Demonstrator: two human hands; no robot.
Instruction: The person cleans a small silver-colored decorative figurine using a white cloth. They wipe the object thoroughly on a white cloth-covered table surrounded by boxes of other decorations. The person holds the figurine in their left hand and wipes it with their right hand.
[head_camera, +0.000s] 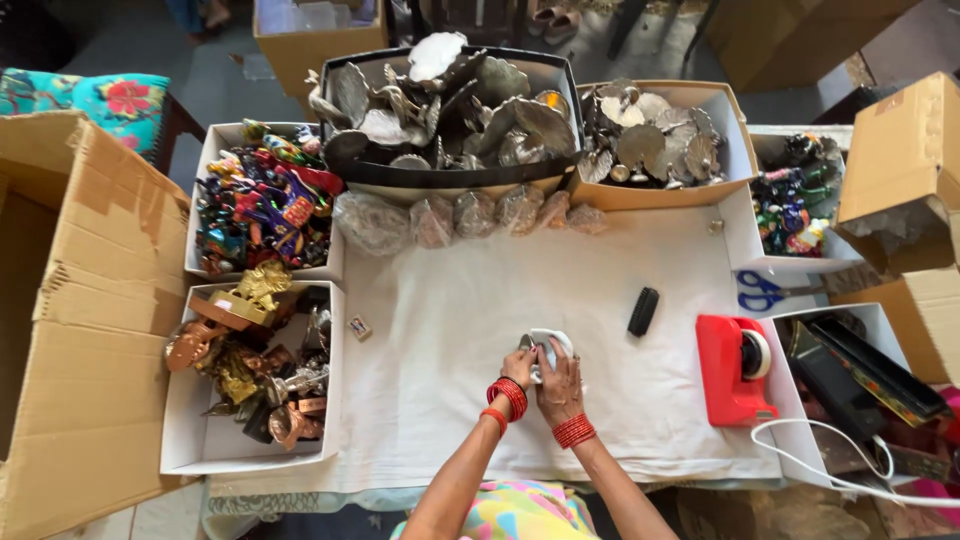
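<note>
Both my hands meet over the middle of a white cloth (470, 320) that covers the table. Together they hold a small silver metal piece (546, 345) partly covered in white wrapping. My left hand (518, 368) grips its left side, with red bangles on the wrist. My right hand (561, 388), also with red bangles, lies over the piece from the right. Most of the piece is hidden under my fingers.
A small black object (643, 311) and a red tape dispenser (735, 370) lie to the right, blue scissors (762, 291) beyond. A row of wrapped bundles (470, 215) fronts boxes of silver pieces (450, 110). Boxes of coloured figurines (262, 200) and metal figurines (250, 370) stand left. Cardboard boxes flank both sides.
</note>
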